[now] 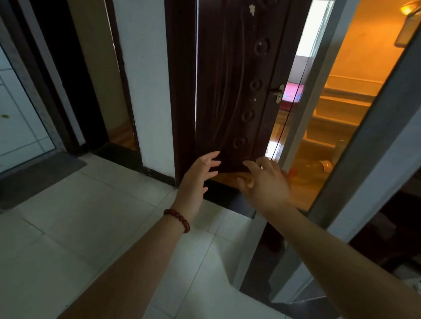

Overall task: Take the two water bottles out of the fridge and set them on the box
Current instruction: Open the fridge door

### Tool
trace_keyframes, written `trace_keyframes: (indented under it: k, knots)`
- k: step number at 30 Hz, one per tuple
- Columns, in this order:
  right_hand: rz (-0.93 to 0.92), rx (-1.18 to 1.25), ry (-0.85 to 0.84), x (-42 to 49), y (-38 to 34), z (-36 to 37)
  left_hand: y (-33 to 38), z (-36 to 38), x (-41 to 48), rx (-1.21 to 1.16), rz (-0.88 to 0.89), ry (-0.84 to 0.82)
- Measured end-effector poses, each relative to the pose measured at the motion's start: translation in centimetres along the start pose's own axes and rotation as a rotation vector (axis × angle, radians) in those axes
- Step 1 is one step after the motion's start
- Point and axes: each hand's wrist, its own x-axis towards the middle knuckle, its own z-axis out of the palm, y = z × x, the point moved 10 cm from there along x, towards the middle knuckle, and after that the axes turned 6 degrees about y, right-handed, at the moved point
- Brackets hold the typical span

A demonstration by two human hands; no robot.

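Showing dark brown on the door [233,88], with carved rings and curved lines, and pale chips in the finish. Wearing brass on the handle [278,93]. Showing white on the wall [150,85]. Lying in pale grey-white squares across the floor [83,226]. Glowing amber inside the fridge [337,116]. Circling the left wrist, dark red beads of a bracelet [178,218].

head view looks forward and down, near both hands [232,181].
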Motion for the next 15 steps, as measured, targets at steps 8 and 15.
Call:
trace_keyframes:
  k: [8, 15]
  knots:
    - [-0.01, 0.022, 0.104, 0.1, 2.0, -0.8, -0.2, 0.6, 0.4, 0.001, -0.013, -0.017]
    - [0.056, 0.071, 0.056, -1.6, 3.0, -0.3, 0.1, 2.2, -0.5, -0.01, -0.01, -0.07]
